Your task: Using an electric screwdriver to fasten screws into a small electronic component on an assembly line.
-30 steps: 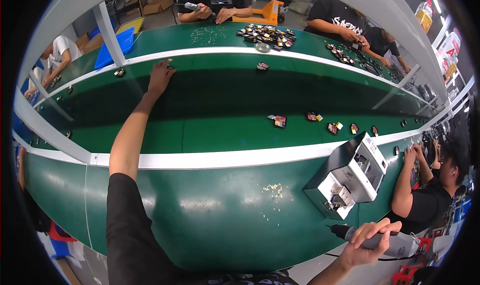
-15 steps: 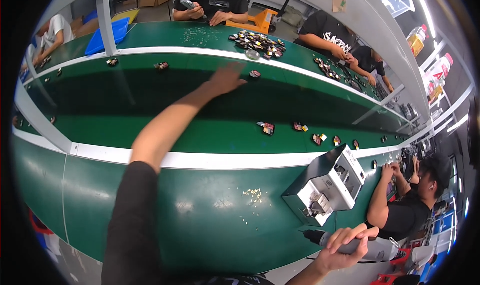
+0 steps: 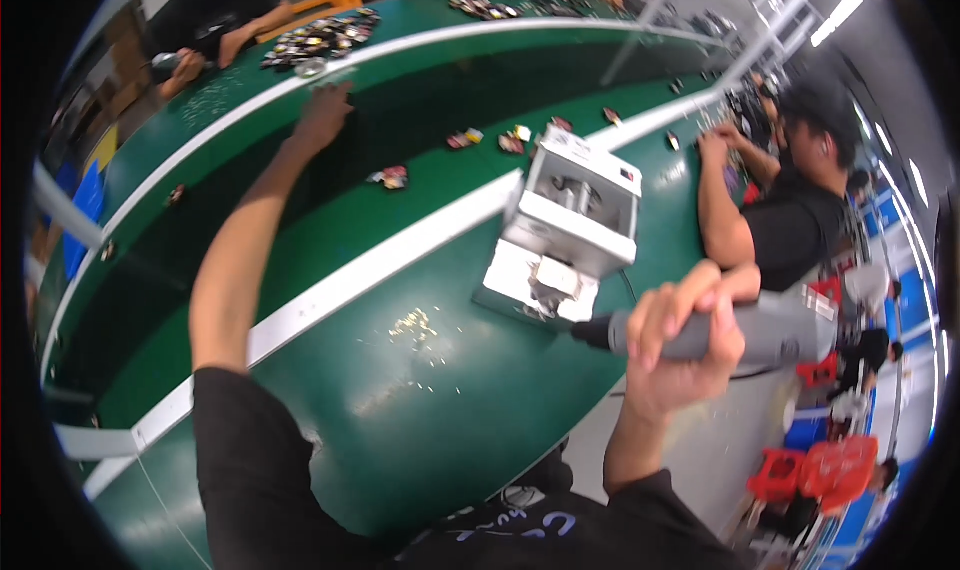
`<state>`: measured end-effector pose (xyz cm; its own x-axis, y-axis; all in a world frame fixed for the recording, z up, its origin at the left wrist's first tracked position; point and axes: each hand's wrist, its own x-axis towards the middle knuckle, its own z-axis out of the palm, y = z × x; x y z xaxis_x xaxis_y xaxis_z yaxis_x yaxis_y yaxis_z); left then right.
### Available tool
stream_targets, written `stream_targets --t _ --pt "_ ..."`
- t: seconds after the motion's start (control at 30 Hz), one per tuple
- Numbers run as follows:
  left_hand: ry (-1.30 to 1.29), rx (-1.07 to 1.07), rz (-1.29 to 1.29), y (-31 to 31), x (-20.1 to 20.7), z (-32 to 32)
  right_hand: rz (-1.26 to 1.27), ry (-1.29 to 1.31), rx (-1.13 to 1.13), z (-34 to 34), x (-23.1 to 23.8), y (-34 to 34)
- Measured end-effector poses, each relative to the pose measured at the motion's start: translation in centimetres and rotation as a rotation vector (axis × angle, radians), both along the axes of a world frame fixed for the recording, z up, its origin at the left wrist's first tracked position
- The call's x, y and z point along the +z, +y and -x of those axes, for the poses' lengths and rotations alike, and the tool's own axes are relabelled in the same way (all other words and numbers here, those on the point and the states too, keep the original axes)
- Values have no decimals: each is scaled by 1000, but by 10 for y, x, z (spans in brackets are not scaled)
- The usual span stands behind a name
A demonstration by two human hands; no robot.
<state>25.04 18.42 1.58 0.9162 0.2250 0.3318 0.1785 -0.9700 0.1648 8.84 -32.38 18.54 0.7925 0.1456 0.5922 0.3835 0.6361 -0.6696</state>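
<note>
My left hand (image 3: 325, 116) is stretched far across the green conveyor belt, close to its far white rail. Its fingers are dark and smeared, so I cannot make out whether a part is in them. Wrapped in my right hand (image 3: 690, 330) is a grey electric screwdriver (image 3: 775, 332), its black tip pointing left. That tip is just in front of a white and dark machine (image 3: 575, 215) standing on the near green bench (image 3: 350, 390). Small dark parts with coloured labels lie on the belt, one of them a labelled part (image 3: 392, 177) right of my left forearm.
Tiny pale screws or pins (image 3: 415, 328) are scattered left of the machine. A white rail (image 3: 340, 292) divides bench from belt. Beyond the belt lies a heap of dark parts (image 3: 320, 40). A co-worker in black (image 3: 800, 190) sits at the right; others work across the belt.
The view has swung right and tilted. My left hand has come nearer the far rail, where a small part lay beside it. My right hand has raised the screwdriver closer to the machine.
</note>
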Motion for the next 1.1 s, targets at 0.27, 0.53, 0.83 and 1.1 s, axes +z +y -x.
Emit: stream_targets --t 0.27,0.53,0.83,1.1 --pt "-17 -240 19 -176 49 258 32 64 -41 -52 6 4" --pt "27 -79 91 -248 57 395 259 15 -91 -48 2 30" --pt "0 -414 -21 -276 59 387 262 120 -1 -47 -4 44" --pt "-66 -470 78 -301 54 367 109 65 264 36 -30 41"
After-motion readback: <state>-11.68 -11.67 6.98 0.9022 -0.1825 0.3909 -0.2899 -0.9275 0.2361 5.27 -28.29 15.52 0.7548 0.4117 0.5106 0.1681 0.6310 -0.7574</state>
